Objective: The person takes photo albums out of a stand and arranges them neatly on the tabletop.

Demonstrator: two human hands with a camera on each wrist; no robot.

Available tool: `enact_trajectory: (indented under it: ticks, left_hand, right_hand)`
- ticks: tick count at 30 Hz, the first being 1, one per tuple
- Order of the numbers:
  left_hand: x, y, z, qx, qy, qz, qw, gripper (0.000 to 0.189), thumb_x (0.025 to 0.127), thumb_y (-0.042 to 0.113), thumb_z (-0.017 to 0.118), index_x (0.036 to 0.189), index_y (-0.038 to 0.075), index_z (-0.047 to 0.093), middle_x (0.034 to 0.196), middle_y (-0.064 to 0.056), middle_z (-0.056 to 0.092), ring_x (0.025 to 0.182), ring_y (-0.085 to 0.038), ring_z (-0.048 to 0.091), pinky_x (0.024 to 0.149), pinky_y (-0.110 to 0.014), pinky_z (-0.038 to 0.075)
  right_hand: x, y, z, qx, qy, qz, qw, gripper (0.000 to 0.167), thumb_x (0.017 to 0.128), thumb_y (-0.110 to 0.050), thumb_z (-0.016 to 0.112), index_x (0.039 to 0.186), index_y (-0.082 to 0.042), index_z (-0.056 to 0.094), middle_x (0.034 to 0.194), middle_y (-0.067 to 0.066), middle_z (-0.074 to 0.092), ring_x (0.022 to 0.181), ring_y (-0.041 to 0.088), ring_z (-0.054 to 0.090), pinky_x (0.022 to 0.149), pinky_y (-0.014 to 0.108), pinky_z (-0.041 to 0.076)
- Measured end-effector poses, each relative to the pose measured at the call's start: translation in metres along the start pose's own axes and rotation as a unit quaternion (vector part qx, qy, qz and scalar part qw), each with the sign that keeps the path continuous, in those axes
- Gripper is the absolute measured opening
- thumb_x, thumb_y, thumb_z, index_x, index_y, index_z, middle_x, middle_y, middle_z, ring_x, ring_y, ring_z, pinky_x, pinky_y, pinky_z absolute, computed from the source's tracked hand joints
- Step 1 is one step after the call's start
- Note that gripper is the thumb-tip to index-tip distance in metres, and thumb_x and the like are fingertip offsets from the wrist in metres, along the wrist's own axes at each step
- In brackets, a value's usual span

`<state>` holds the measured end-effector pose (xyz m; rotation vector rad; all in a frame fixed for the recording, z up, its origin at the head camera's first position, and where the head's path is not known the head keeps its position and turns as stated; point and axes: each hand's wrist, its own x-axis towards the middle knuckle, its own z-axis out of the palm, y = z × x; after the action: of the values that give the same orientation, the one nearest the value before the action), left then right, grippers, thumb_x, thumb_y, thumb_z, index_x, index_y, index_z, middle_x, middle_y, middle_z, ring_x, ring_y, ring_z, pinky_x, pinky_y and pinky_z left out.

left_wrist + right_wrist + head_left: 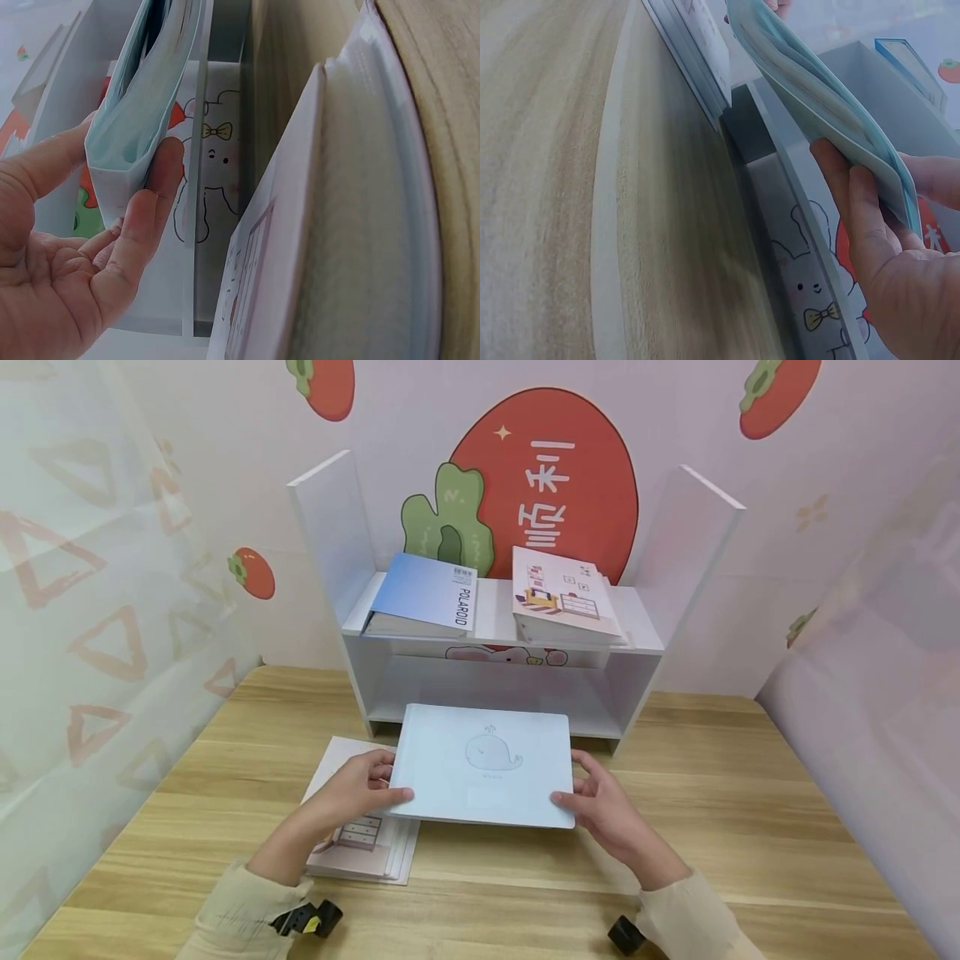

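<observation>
The left grip [363, 789] pinches the spine end of the whale-cover album [483, 768], thumb on top; the right grip [600, 802] pinches the opposite end. The album is raised over the tabletop [720, 835], before the white shelf [495, 610]. Steady, level pressure should keep its pages together and clear the dresser-print album [378, 860] beneath.

I see the left hand [67, 285] gripping a pale album [142, 97]; a pinkish album [330, 225] seemingly rests on the worktop [442, 82].
</observation>
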<state>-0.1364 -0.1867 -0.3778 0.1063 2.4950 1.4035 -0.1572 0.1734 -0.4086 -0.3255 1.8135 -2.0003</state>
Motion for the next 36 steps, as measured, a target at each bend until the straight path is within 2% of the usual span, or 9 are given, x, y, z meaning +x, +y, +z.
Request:
enact_trajectory:
  ticks: [10, 15, 20, 25, 32, 36]
  left_hand:
    - [-0.006, 0.0, 0.006, 0.012, -0.016, -0.013, 0.9997, 0.077, 0.088, 0.028, 0.077, 0.143, -0.011, 0.039, 0.132, -0.026, 0.059, 0.125, -0.041, 0.056, 0.099, -0.05, 0.051]
    - [-0.006, 0.0, 0.01, 0.023, -0.033, 0.012, 0.9991, 0.073, 0.087, 0.023, 0.077, 0.137, -0.016, 0.041, 0.122, -0.024, 0.065, 0.118, -0.038, 0.061, 0.095, -0.049, 0.053]
    - [-0.005, -0.002, 0.013, 0.02, -0.046, 0.024, 0.9985, 0.064, 0.087, 0.02, 0.077, 0.131, -0.015, 0.046, 0.115, -0.021, 0.068, 0.109, -0.032, 0.065, 0.089, -0.044, 0.055]
    - [-0.004, -0.004, 0.016, 0.016, -0.055, 0.019, 0.9981, 0.061, 0.086, 0.018, 0.078, 0.129, -0.014, 0.048, 0.113, -0.019, 0.069, 0.104, -0.028, 0.066, 0.084, -0.041, 0.055]
    - [-0.005, -0.003, 0.02, 0.022, -0.064, 0.002, 0.9977, 0.067, 0.085, 0.017, 0.079, 0.132, -0.016, 0.044, 0.117, -0.022, 0.067, 0.112, -0.036, 0.064, 0.09, -0.045, 0.055]
    - [-0.006, -0.004, 0.022, 0.025, -0.067, -0.012, 0.9974, 0.07, 0.084, 0.019, 0.08, 0.133, -0.015, 0.045, 0.116, -0.019, 0.068, 0.113, -0.034, 0.064, 0.084, -0.041, 0.055]
  right_hand:
    - [-0.008, 0.001, -0.002, -0.005, -0.004, 0.015, 0.9999, 0.072, 0.094, 0.003, 0.06, 0.149, 0.005, 0.014, 0.111, 0.005, 0.07, 0.094, 0.013, 0.071, 0.081, 0.031, 0.059]
    - [-0.011, 0.003, -0.004, -0.007, -0.012, 0.015, 0.9998, 0.072, 0.094, 0.003, 0.06, 0.148, 0.007, 0.013, 0.111, 0.006, 0.07, 0.095, 0.013, 0.071, 0.081, 0.031, 0.059]
    - [-0.015, 0.003, -0.006, -0.012, -0.016, 0.016, 0.9997, 0.073, 0.094, 0.002, 0.06, 0.149, 0.007, 0.012, 0.114, 0.008, 0.069, 0.096, 0.014, 0.071, 0.081, 0.032, 0.059]
    - [-0.019, 0.006, -0.009, -0.018, -0.021, 0.022, 0.9994, 0.073, 0.094, 0.001, 0.061, 0.148, 0.007, 0.012, 0.113, 0.006, 0.069, 0.096, 0.014, 0.071, 0.081, 0.032, 0.059]
    - [-0.024, 0.009, -0.013, -0.019, -0.029, 0.033, 0.9989, 0.073, 0.093, 0.002, 0.061, 0.147, 0.006, 0.012, 0.11, 0.005, 0.071, 0.095, 0.014, 0.071, 0.081, 0.032, 0.06]
    - [-0.026, 0.01, -0.014, -0.018, -0.034, 0.037, 0.9986, 0.075, 0.093, 0.003, 0.061, 0.147, 0.006, 0.01, 0.108, 0.004, 0.071, 0.094, 0.014, 0.071, 0.081, 0.032, 0.06]
